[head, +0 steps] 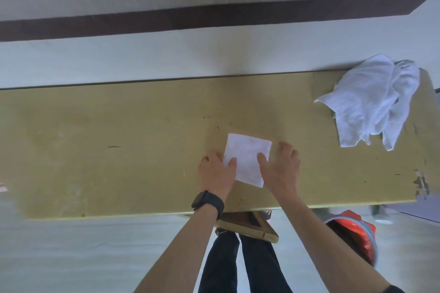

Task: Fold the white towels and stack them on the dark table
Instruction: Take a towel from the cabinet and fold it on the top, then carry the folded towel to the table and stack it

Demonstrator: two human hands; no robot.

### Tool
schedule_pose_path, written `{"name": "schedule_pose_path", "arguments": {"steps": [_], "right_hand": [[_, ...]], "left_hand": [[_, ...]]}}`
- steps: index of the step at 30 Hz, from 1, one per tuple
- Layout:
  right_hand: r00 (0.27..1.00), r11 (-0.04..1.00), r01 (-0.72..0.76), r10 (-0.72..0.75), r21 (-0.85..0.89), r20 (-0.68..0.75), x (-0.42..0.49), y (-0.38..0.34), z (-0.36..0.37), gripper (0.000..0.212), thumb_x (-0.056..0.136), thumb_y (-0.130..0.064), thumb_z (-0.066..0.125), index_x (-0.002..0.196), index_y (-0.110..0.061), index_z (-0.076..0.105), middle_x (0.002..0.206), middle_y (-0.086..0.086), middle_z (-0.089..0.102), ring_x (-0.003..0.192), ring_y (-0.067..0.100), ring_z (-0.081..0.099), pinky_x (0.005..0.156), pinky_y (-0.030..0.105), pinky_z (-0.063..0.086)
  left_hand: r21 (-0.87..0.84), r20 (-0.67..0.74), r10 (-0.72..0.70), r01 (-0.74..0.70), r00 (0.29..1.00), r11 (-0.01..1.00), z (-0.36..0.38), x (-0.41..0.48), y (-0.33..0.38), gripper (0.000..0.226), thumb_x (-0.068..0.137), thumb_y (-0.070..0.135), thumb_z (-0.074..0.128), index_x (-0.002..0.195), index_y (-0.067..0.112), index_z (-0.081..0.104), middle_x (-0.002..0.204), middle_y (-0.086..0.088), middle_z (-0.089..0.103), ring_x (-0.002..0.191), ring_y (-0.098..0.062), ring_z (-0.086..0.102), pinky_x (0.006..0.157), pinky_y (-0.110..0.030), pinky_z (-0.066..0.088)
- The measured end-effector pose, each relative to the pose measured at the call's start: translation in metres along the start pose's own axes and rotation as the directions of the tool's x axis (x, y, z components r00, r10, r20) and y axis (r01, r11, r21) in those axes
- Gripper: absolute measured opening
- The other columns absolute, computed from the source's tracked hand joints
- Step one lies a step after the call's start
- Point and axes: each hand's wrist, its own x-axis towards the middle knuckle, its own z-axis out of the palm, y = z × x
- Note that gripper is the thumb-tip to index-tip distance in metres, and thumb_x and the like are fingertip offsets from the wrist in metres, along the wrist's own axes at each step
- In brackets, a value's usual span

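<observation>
Head view: a folded towel (247, 150) lies flat on the table (119, 150), between the two hands. The left hand (217, 173) has its thumb laid flat on the towel's left part. Its fingers are bent along the left edge and their tips are hidden, so I cannot tell whether they pinch the cloth or only rest beside it. A ring (204, 158) sits on one of those fingers and a dark watch (208, 202) on the wrist behind them.

The right hand (281, 169) presses its thumb on the towel's right part. Its fingers are loosely bent, with the tips on the bare table just past the right edge, and they grip nothing.

Well beyond the right fingers, out to the right and farther from the person, a loose pile of white towels (373, 102) lies crumpled at the table's end.

Below the table edge, to the right of the right forearm, a red and grey bag (357, 233) stands open. Its inside is dark and I cannot tell what it holds. A wooden stool (247, 225) shows under the table edge between the forearms.
</observation>
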Motion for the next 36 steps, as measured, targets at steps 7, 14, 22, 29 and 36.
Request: {"name": "schedule_pose_path", "arguments": {"steps": [7,14,22,29,36], "right_hand": [[0.972,0.969,-0.202,0.182,0.14,0.145,0.003,0.002,-0.003,0.032,0.085,-0.027,0.066,0.11,-0.022,0.046,0.095,-0.009,0.062,0.077,0.01,0.058,0.058,0.029,0.043],[0.921,0.954,-0.213,0.124,0.209,0.37,0.011,0.007,-0.018,0.026,0.078,-0.012,0.062,0.103,-0.021,0.063,0.09,-0.006,0.065,0.082,0.017,0.06,0.064,0.027,0.046],[0.733,0.9,-0.155,-0.172,0.408,0.658,-0.015,-0.031,-0.065,0.066,0.062,-0.025,0.082,0.122,-0.034,0.055,0.115,-0.004,0.065,0.107,0.018,0.061,0.09,0.037,0.048],[0.411,0.786,0.531,-0.565,0.316,0.715,-0.116,-0.149,-0.081,0.032,0.074,-0.046,0.081,0.094,-0.023,0.071,0.085,-0.001,0.072,0.077,0.014,0.066,0.072,0.029,0.049],[-0.002,0.425,0.772,-0.741,0.472,0.672,-0.321,-0.213,-0.052,0.043,0.088,-0.031,0.072,0.056,-0.03,0.043,0.054,-0.014,0.037,0.054,0.004,0.032,0.051,0.02,0.025]], "left_hand": [[-0.131,0.075,-0.134,0.143,0.988,0.981,0.01,0.005,0.014,0.023,0.09,0.032,0.067,0.097,0.019,0.048,0.1,-0.006,0.065,0.091,-0.028,0.063,0.082,-0.043,0.056],[-0.107,0.21,-0.067,0.091,0.975,0.99,0.001,-0.004,0.008,0.032,0.087,0.037,0.062,0.107,0.013,0.058,0.107,-0.006,0.064,0.094,-0.027,0.061,0.083,-0.041,0.055],[-0.183,0.08,0.244,-0.226,0.967,0.957,-0.095,-0.068,-0.002,0.024,0.089,0.027,0.068,0.11,0.023,0.058,0.09,0.012,0.065,0.08,-0.009,0.062,0.063,-0.02,0.046],[-0.085,-0.147,0.204,-0.218,0.968,0.972,-0.224,-0.177,-0.045,0.02,0.087,0.029,0.064,0.107,0.026,0.063,0.094,0.004,0.072,0.082,-0.014,0.066,0.07,-0.031,0.054],[-0.311,-0.483,-0.157,-0.001,0.862,0.95,-0.292,-0.359,-0.189,0.019,0.085,0.035,0.066,0.1,0.025,0.071,0.092,0.01,0.071,0.086,-0.009,0.064,0.062,-0.012,0.043]]}}
